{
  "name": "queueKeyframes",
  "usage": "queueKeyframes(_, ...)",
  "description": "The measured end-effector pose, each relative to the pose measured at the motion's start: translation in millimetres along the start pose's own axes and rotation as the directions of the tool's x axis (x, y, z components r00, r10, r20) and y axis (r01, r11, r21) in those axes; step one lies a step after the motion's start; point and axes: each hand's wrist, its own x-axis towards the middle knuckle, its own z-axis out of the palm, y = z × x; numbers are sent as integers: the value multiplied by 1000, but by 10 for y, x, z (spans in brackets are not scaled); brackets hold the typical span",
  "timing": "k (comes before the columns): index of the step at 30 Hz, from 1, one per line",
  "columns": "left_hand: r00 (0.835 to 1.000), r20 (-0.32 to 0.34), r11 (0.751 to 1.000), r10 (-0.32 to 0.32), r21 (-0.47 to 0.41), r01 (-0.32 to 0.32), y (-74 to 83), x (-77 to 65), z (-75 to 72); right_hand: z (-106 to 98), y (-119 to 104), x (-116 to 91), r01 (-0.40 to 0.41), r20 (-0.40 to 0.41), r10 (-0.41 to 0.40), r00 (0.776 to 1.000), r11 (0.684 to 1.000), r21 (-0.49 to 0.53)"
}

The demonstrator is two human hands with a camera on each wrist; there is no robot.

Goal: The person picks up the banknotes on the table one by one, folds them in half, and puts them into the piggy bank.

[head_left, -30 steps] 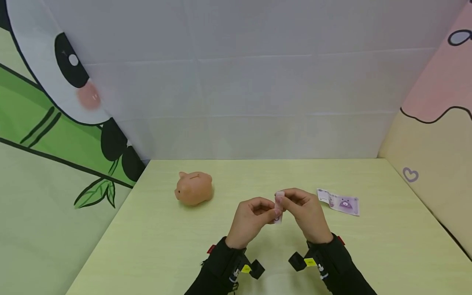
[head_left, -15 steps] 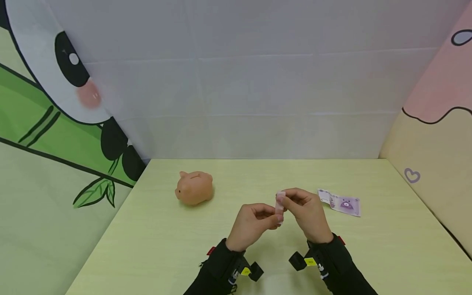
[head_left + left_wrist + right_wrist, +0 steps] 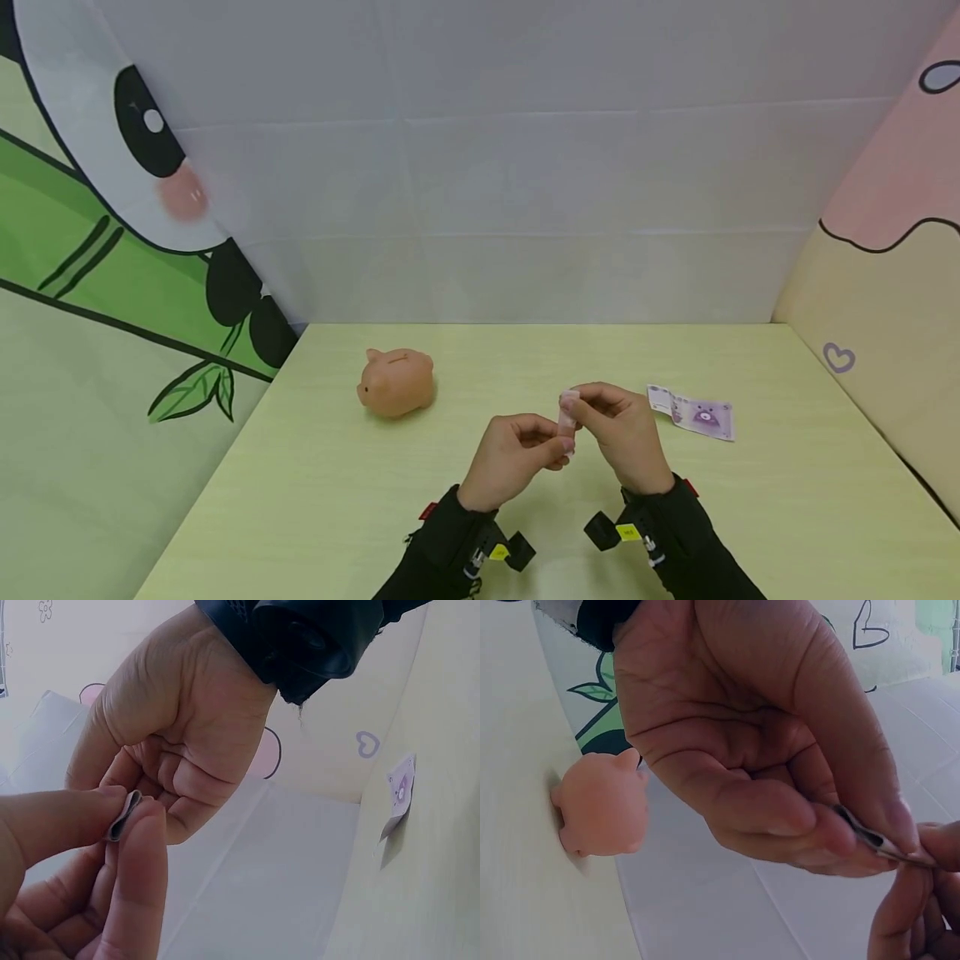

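Note:
Between my two hands, above the table, is a narrow folded banknote [image 3: 567,419], pale pinkish-white. My left hand [image 3: 512,460] pinches its lower end between thumb and fingertips. At the upper end, the thumb and fingers of my right hand [image 3: 625,435] pinch it too. From the left wrist, the end of the folded banknote [image 3: 124,816] shows its layers bent over in a small loop. The right wrist view shows the folded banknote [image 3: 866,835] edge-on, partly hidden by the thumb. A purple banknote [image 3: 701,417] with a bear picture lies creased on the table, right of my right hand.
An orange piggy bank [image 3: 396,385] with a slot on top stands on the pale table [image 3: 300,500], back and left of my hands. A white backdrop [image 3: 517,183] rises behind the table, with cartoon-printed panels at both sides.
My left hand has shifted slightly right and down along the folded banknote, baring more of its strip. The right hand stays almost in place; the piggy bank and the purple banknote have not moved.

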Motion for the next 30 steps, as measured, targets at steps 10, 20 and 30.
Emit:
queueKeyframes(10,1000,10,1000,2,4,-2,23,-9,-3,7,-9,-7,4,-15,-4,1000,1000,7)
queueKeyframes(20,1000,21,1000,3,5,-3,29,-26,-11,16,-7,-15,-6,-27,7,1000,999,36)
queueKeyframes(30,1000,13,1000,9,6,-9,42,-34,-14,2,-12,-9,-85,35,81,996,990,110)
